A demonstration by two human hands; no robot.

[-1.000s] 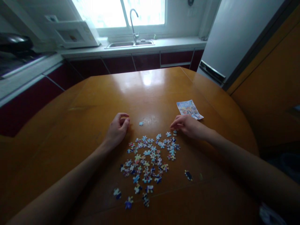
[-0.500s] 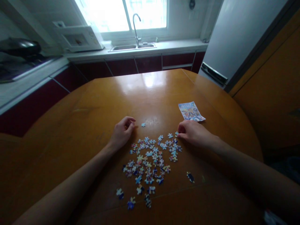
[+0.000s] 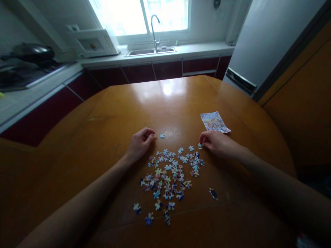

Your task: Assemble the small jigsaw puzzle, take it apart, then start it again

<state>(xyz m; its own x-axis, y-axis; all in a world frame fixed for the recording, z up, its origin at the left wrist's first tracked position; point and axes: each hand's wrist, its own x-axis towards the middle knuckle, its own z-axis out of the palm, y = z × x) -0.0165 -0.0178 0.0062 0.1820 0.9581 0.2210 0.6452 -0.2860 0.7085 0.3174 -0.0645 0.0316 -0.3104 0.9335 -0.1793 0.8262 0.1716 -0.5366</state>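
At the far right of the puzzle pile (image 3: pixel 168 167), the right hand (image 3: pixel 216 141) curls its fingers by a pale blue piece (image 3: pixel 200 146); can't tell if they're pinching. Left hand (image 3: pixel 140 143) curls near a lone piece (image 3: pixel 162 136), grip hidden. Light edge pinch probably works best.

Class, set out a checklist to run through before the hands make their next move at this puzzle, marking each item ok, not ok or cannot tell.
1. Picture sheet printed side up on the table: ok.
2. Left hand clear of the lone light-blue piece: ok; a small gap shows between them.
3. Right hand firmly gripping the small piece at its fingertips: cannot tell; the fingers hide the contact.
4. All pieces gathered in one group: not ok; a dark piece lies apart, to the right of the main pile.
5. Every piece picture side up: cannot tell; many are too small.
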